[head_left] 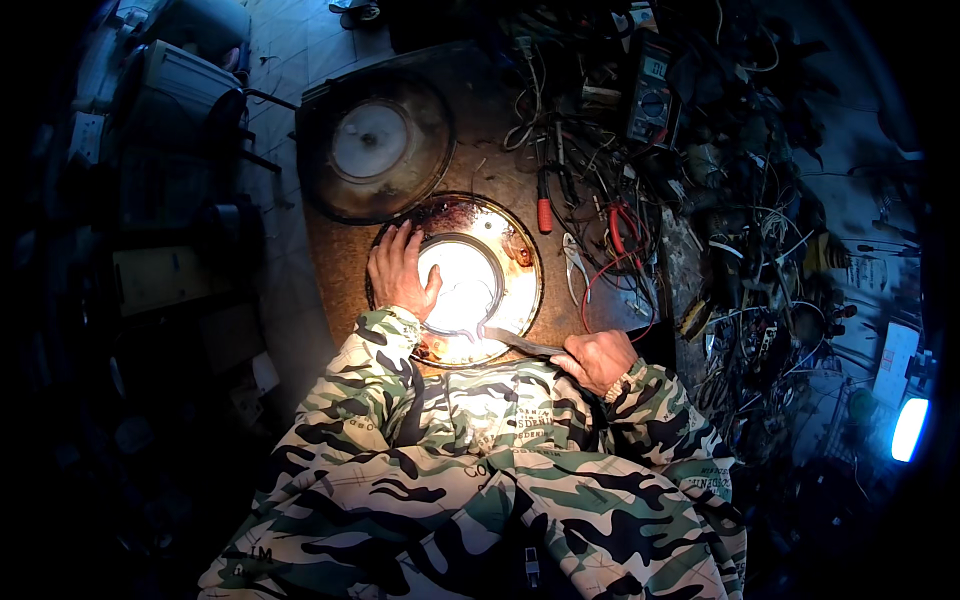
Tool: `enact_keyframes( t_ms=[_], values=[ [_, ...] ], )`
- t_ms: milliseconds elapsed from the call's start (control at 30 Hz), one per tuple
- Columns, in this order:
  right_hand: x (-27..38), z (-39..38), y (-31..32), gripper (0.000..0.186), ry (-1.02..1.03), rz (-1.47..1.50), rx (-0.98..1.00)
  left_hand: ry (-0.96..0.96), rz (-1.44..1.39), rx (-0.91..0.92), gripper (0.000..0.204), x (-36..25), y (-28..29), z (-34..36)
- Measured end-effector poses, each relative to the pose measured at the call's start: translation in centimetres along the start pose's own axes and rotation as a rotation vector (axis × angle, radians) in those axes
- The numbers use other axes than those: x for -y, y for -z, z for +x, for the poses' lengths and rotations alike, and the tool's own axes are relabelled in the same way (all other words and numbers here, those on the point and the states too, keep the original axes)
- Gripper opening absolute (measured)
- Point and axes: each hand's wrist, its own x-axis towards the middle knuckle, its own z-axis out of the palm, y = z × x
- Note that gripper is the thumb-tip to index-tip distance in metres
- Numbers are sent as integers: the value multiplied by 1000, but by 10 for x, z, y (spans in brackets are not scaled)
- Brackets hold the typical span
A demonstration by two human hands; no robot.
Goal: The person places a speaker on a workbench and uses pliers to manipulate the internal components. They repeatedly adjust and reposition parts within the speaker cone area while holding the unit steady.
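Note:
A round metal plate [518,285] with a dark rim and reddish-brown stains lies at the near side of the wooden table. A raised ring [497,268] surrounds its brightly lit centre. My left hand [402,275] rests on the left part of the plate, fingers stretched out and thumb apart by the ring. From the right, my right hand [598,360] grips a long, flat metal tool [525,345], whose exact kind I cannot make out. The tool points left, its tip at the near right edge of the ring. Glare hides the detail of the plate's middle.
Beyond lies a second round, browned plate [420,150] with a pale centre. To the right are pliers [574,265], a red-handled tool [544,215], red test leads [617,235] and a multimeter [653,95]. Tangled cables [765,235] crowd the far right of the wooden table [335,270].

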Motion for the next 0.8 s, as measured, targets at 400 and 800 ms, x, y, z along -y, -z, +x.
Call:
enact_keyframes(
  t_ms=[400,800],
  values=[
    [-3,6,0,43,51,-52,4,21,-41,25,68,0,3,0],
    [-10,24,2,34,156,-155,-4,195,-28,-40,69,5,3,-11]
  ],
)
